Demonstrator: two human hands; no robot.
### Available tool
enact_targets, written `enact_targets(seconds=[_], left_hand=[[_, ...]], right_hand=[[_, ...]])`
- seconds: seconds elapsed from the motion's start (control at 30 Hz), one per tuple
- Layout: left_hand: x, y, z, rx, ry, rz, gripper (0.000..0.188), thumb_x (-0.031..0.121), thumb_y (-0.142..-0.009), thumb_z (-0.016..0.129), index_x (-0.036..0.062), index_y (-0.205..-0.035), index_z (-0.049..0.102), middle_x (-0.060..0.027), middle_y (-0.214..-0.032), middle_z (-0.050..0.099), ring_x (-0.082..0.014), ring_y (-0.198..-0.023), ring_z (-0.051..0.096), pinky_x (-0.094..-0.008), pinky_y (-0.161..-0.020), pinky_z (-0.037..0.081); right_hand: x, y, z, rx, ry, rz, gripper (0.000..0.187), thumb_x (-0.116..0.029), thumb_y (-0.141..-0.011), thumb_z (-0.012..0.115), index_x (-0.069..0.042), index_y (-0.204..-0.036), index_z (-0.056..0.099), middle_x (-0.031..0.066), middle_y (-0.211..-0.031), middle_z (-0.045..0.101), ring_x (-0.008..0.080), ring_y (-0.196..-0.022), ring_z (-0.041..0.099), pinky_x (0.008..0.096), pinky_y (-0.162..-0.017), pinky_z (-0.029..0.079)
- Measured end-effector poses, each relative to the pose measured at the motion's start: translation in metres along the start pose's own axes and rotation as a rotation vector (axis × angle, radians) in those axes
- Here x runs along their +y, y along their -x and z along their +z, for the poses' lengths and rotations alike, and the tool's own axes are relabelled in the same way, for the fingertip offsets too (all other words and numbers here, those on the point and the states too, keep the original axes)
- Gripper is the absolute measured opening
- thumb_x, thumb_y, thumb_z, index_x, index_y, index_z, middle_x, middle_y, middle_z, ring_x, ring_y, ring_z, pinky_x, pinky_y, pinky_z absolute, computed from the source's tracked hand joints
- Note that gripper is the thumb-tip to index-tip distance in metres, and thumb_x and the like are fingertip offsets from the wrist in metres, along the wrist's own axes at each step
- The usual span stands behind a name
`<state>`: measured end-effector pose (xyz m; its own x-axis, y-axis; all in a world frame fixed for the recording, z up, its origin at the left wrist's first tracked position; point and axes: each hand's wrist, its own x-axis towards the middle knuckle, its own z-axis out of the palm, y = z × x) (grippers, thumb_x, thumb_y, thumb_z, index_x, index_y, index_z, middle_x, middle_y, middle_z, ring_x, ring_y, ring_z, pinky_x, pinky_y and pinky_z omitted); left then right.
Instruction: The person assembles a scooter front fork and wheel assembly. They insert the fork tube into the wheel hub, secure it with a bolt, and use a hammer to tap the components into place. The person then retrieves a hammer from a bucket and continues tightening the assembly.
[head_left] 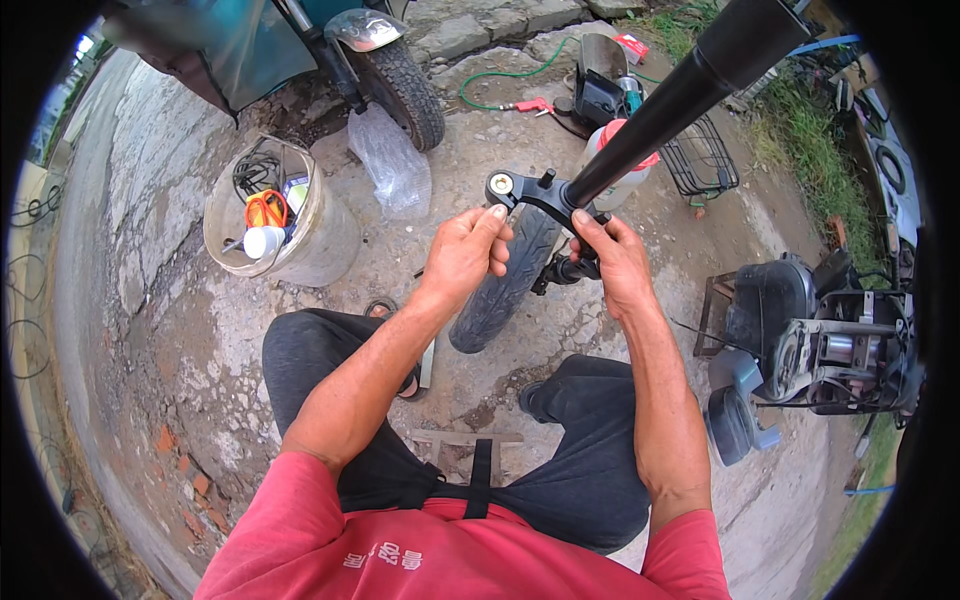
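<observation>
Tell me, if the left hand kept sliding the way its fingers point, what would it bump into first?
The left hand points up and right, its fingertips already on the black metal fork bracket. Straight on, it would probably meet the bracket's round silver-centred end, though depth is hard to judge.

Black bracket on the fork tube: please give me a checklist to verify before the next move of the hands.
1. Left hand touches the black bracket: ok.
2. Right hand grips the bracket under the black tube: ok.
3. Bracket's round hole faces the camera, unobstructed: ok.
4. Small tyre rests on the ground below the hands: ok.
5. Fastener present in the bracket: cannot tell.
6. Bucket of tools beside the left knee: ok.
</observation>
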<state>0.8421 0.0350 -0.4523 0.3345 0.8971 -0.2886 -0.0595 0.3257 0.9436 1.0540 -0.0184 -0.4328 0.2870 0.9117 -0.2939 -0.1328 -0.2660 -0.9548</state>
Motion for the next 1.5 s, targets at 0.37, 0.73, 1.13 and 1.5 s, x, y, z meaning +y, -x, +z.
enact_targets(seconds=[0.37,0.73,1.13,1.5], left_hand=[[0.009,0.006,0.005,0.107,-0.180,0.075,0.035,0.033,-0.102,0.061,0.0016,-0.088,0.065,-0.0021,-0.069,0.062,-0.0092,-0.057,0.055,-0.0260,-0.053,0.045],[0.006,0.002,-0.002,-0.123,0.402,-0.220,0.041,0.040,-0.106,0.049,0.0070,-0.083,0.060,-0.0063,-0.064,0.059,-0.0186,-0.052,0.055,-0.0341,-0.052,0.043],[0.010,-0.001,-0.002,-0.029,-0.118,-0.053,0.037,0.037,-0.105,0.056,0.0082,-0.082,0.059,0.0007,-0.064,0.055,-0.0086,-0.053,0.051,-0.0256,-0.049,0.043],[0.013,0.006,0.004,0.215,-0.575,0.288,0.033,0.028,-0.091,0.074,-0.0008,-0.082,0.060,-0.0068,-0.066,0.060,-0.0136,-0.060,0.054,-0.0342,-0.056,0.045]], right_hand=[[0.002,-0.001,0.000,-0.021,-0.003,-0.008,0.040,-0.038,-0.090,0.079,-0.010,-0.076,0.054,0.0048,-0.074,0.064,0.0115,-0.070,0.058,0.0284,-0.067,0.046],[0.004,-0.002,-0.003,-0.011,-0.017,-0.009,0.039,-0.039,-0.089,0.080,-0.008,-0.077,0.057,0.0047,-0.074,0.064,0.0119,-0.069,0.058,0.0285,-0.068,0.046],[0.007,-0.005,-0.007,-0.030,-0.004,-0.008,0.042,-0.043,-0.089,0.079,-0.008,-0.078,0.057,0.0050,-0.074,0.064,0.0113,-0.069,0.059,0.0280,-0.066,0.047],[0.006,-0.005,-0.006,-0.030,0.022,-0.025,0.043,-0.043,-0.089,0.079,-0.008,-0.077,0.057,0.0055,-0.074,0.065,0.0108,-0.068,0.059,0.0271,-0.064,0.047]])
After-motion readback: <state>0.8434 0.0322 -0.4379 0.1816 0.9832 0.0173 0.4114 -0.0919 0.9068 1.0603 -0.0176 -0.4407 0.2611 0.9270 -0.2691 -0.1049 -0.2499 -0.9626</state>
